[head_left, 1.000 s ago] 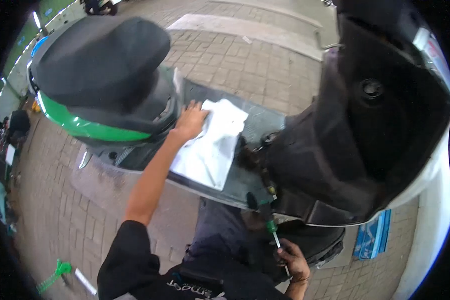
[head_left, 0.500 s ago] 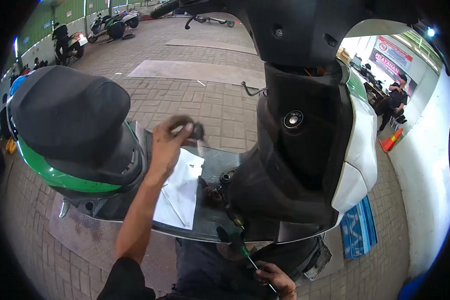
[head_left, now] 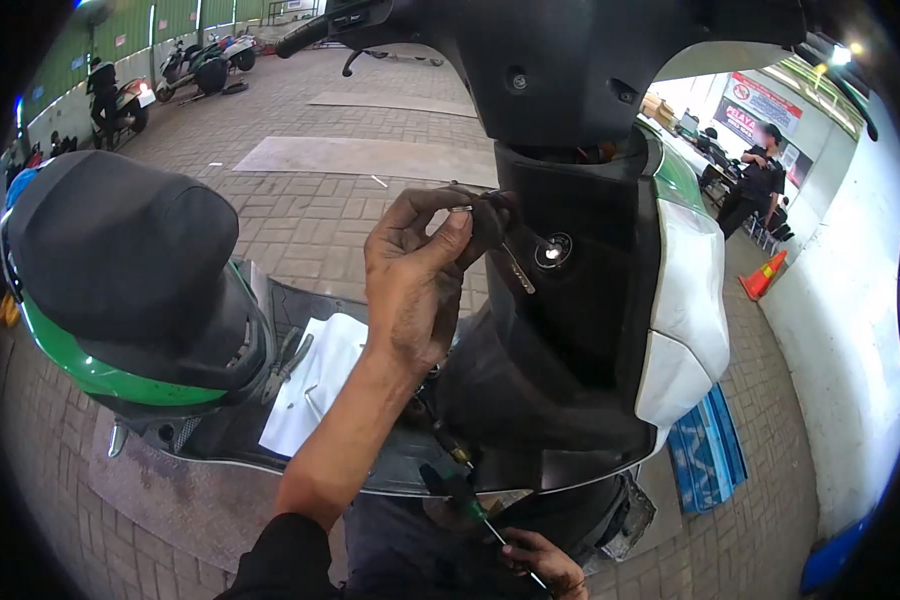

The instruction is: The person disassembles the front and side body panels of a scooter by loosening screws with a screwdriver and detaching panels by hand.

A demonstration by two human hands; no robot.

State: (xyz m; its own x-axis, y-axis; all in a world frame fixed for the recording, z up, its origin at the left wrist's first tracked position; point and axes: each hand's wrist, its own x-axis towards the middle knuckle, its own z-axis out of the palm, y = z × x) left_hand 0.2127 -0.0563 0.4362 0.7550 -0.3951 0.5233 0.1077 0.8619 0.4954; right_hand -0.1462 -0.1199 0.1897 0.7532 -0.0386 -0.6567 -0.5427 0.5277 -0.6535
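Observation:
In my raised left hand is a key with a dark head, pinched between thumb and fingers. The key's metal blade slants downward, apart from the round ignition lock on the scooter's black inner panel. Low in the view, my right hand is closed around the shaft of a screwdriver, whose green and black handle points up and left. A white sheet of paper with small metal pieces lies on the footboard, partly behind my left forearm.
The black seat is at left, the handlebar above. A blue panel leans at right, near an orange cone and a white wall. One person is at back right, another far left beside parked scooters.
My left hand has moved right and up with the key, from above the paper toward the ignition lock. My right hand still holds the screwdriver. The view has shifted slightly.

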